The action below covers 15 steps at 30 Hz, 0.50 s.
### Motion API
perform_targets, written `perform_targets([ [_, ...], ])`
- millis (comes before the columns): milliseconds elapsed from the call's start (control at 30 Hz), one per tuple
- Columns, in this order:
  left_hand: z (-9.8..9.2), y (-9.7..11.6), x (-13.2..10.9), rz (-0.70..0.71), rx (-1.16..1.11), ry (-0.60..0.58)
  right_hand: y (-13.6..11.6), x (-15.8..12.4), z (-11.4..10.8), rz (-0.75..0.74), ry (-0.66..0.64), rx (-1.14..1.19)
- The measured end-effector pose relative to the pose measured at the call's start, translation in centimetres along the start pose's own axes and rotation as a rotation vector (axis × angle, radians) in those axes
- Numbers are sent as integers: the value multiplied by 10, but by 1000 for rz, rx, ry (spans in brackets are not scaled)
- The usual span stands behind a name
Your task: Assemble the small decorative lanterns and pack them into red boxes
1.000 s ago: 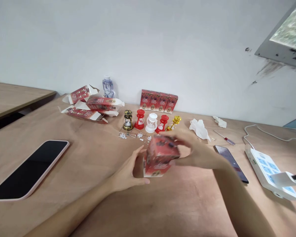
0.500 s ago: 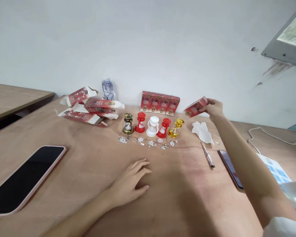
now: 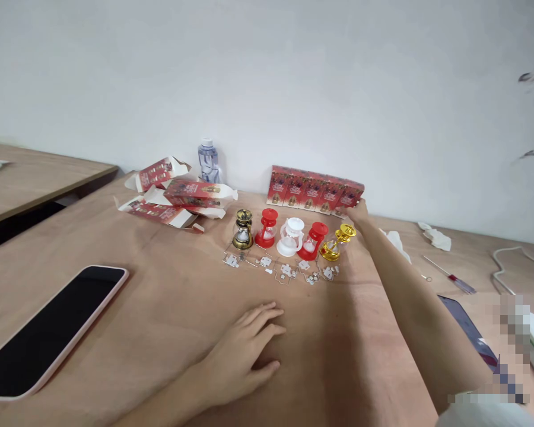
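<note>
My left hand point(image 3: 242, 353) lies flat on the table point(image 3: 173, 332), fingers spread, holding nothing. At the back, my right hand point(image 3: 359, 214) grips the lower right side of a small red box point(image 3: 350, 193), at the right end of a row of matching red boxes point(image 3: 312, 188) along the wall; its fingers are partly hidden. In front of that row stand small lanterns: a bronze one point(image 3: 242, 230), a red one point(image 3: 267, 228), a white one point(image 3: 291, 236), another red one point(image 3: 313, 241) and a gold one point(image 3: 337, 242). Small metal parts point(image 3: 286, 271) lie before them.
Opened red boxes point(image 3: 191, 193) are heaped at the back left beside a water bottle point(image 3: 209, 161). A phone point(image 3: 56, 332) lies at left. To the right are crumpled tissue point(image 3: 436, 238), a screwdriver point(image 3: 456, 281), another phone point(image 3: 467, 326) and a white cable point(image 3: 498, 267).
My right hand has brought the red box from the air at right to the right end of the row. My left hand stays flat. The view has turned slightly.
</note>
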State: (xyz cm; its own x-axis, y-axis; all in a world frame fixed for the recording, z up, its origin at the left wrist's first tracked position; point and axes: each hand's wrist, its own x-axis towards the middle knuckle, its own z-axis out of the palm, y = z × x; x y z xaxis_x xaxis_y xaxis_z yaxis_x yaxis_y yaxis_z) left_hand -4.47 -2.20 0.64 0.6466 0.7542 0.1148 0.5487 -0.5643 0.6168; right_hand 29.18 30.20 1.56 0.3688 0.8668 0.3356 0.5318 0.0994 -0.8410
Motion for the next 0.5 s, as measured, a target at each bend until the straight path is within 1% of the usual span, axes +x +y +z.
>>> perform_targets([
  [100,0,0,0,1,5,1,-3,2,6,14,-34,2],
  [333,1,-1,1,7,4,13,0,2,16,88,55,-72],
  [433,1,-1,1,11,10,11,1,-3,19,62,51,-60],
  [500,0,-1,2,10,17,4,-1,-6,15,-1,53,-43],
])
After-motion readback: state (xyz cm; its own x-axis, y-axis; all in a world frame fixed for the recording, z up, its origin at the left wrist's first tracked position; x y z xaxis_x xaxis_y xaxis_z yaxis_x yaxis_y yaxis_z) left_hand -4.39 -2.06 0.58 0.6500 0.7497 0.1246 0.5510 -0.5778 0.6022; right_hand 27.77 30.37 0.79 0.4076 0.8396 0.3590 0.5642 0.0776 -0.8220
